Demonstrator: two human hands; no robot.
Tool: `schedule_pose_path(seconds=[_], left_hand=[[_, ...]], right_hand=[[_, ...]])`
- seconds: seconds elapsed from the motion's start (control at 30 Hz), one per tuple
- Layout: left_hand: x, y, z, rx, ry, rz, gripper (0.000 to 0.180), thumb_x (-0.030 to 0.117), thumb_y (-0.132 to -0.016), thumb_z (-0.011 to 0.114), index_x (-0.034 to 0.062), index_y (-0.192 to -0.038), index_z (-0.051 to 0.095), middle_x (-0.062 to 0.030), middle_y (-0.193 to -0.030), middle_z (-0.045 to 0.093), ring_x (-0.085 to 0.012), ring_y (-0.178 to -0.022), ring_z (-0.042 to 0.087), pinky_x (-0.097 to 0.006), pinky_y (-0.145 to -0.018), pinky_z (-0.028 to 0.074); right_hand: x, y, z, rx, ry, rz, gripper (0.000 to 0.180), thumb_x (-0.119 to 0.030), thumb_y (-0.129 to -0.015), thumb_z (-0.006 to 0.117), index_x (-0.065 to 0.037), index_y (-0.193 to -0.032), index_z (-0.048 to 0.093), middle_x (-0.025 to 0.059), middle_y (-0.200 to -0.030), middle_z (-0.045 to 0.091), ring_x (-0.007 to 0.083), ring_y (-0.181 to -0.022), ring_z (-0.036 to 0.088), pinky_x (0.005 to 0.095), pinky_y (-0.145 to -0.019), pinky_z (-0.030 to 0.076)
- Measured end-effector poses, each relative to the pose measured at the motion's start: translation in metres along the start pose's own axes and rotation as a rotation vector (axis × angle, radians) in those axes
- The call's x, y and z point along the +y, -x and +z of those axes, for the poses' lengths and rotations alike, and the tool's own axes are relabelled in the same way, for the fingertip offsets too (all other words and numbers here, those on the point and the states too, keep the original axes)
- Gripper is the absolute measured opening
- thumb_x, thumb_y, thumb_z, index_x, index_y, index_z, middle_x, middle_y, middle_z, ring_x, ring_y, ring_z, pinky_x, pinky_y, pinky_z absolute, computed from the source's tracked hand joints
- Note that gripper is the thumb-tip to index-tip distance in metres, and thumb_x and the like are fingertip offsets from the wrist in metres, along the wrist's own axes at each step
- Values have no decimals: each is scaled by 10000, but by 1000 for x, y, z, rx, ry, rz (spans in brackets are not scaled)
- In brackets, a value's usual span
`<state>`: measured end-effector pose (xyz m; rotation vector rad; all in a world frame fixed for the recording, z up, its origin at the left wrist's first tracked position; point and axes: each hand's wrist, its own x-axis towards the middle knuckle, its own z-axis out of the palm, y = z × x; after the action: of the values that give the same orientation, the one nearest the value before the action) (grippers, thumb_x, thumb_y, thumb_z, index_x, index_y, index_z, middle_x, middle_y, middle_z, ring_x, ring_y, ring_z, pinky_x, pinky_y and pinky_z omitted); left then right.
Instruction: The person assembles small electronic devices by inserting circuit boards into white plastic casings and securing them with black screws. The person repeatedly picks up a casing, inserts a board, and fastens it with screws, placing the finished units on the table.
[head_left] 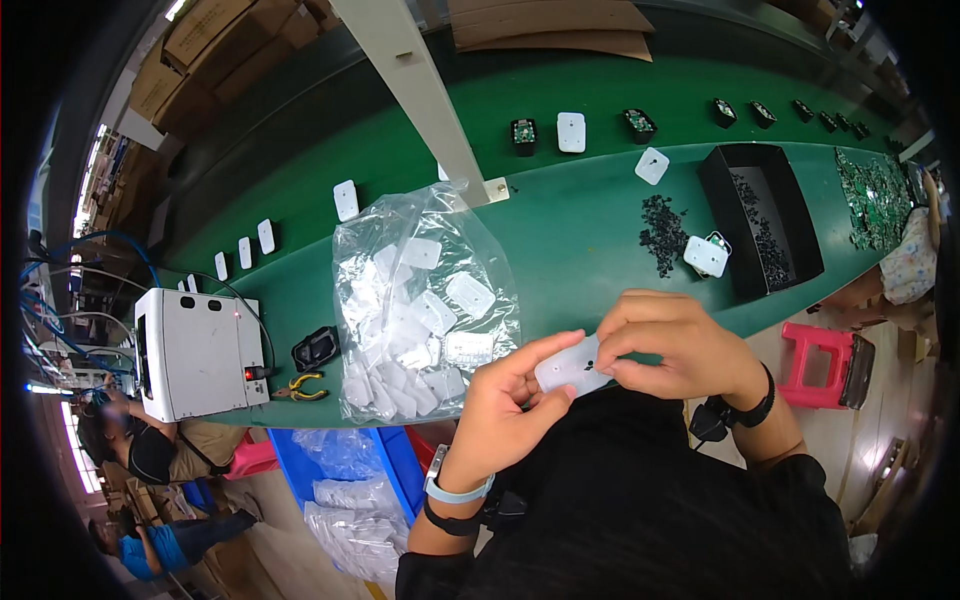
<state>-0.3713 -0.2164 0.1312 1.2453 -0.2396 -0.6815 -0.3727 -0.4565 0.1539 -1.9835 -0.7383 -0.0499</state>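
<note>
My left hand (pixel 505 400) and my right hand (pixel 672 345) both grip one small white plastic cover (pixel 570 368), held over the near edge of the green workbench (pixel 560 225). The left fingers pinch its left end, while the right fingertips press a small dark part onto its right end. Just left of my hands lies a clear plastic bag (pixel 425 300) full of several similar white covers.
A black tray (pixel 762 218) with small dark parts stands at right, with a pile of dark bits (pixel 662 232) and a white cover (pixel 706 256) beside it. A white box machine (pixel 200 352), yellow-handled pliers (pixel 305 388) and a black part (pixel 316 348) sit at left. White covers and dark modules line the conveyor behind.
</note>
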Motion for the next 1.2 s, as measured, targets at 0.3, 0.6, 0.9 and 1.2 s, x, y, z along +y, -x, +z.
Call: schedule_pose_path(seconds=[0.3, 0.6, 0.9, 1.2], left_hand=[[1, 1, 3, 5, -137, -21, 524, -99, -902, 626, -21, -1415, 547, -62, -1121, 689, -71, -977, 632, -209, -788, 482], [-5, -8, 5, 45, -148, -15, 482, -108, -899, 634, -40, -1372, 569, -105, -1122, 706, -135, -997, 678, -279, -867, 556], [-16, -11, 13, 71, -97, -2, 424, -100, -904, 630, -36, -1323, 607, -99, -1129, 705, -139, -1042, 678, -283, -904, 552], [-29, -17, 23, 157, -76, 61, 291, -60, -943, 639, -72, -1234, 636, -114, -1100, 708, -149, -968, 692, -266, -834, 575]], right_hand=[[-3, -2, 2, -57, 77, 52, 164, -2, -774, 736, -79, -915, 700, 48, -888, 640, 260, -783, 633, 365, -663, 507], [0, 2, 1, -32, 79, 101, 127, -12, -788, 721, -56, -905, 703, 62, -874, 632, 269, -781, 638, 376, -668, 515], [-13, 1, -3, 55, 32, 251, 189, -25, -778, 714, -31, -942, 620, 67, -893, 628, 257, -831, 646, 354, -661, 524], [-8, 2, 5, 102, -324, 514, 195, -37, -791, 730, -37, -922, 586, 51, -776, 685, 123, -696, 657, 272, -600, 517]])
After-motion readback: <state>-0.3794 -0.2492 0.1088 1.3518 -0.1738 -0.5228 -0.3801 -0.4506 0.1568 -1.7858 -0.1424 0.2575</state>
